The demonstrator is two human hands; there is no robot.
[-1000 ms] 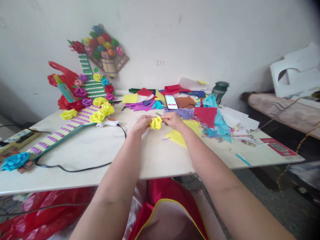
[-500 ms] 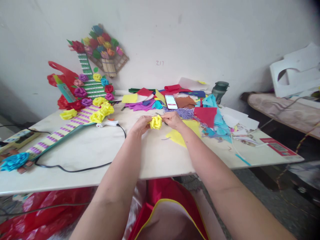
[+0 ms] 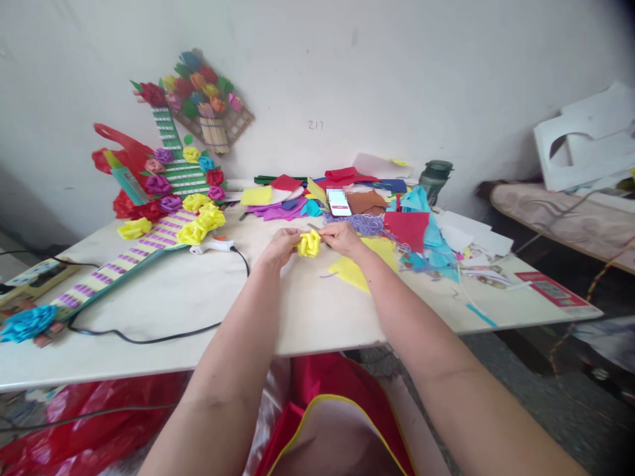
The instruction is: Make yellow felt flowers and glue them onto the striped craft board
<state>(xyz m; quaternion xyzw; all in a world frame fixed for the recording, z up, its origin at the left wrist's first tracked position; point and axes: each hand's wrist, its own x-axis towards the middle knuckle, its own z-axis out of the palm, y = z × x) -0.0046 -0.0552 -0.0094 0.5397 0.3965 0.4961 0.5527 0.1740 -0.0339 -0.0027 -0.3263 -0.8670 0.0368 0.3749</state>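
A yellow crepe-paper flower point(image 3: 309, 244) is pinched in the fingers of my left hand point(image 3: 284, 246), just above the table. My right hand point(image 3: 341, 237) is closed on a pair of scissors point(image 3: 313, 227); only a thin grey blade shows, pointing left over the flower, and the handles are mostly hidden by my fingers. I cannot tell whether the blade touches the petals. Under my right wrist lies a sheet of yellow crepe paper point(image 3: 354, 270).
A glue gun point(image 3: 212, 246) with a black cord lies left of my hands, beside a guitar-shaped panel point(image 3: 116, 268) trimmed with paper flowers. Behind are a phone point(image 3: 339, 203), coloured paper sheets point(image 3: 278, 208), purple shreds point(image 3: 364, 223) and a dark bottle point(image 3: 435, 180).
The view has shifted very slightly. Both hands keep nearly the same place and grip, and the yellow flower is turned a little at most.
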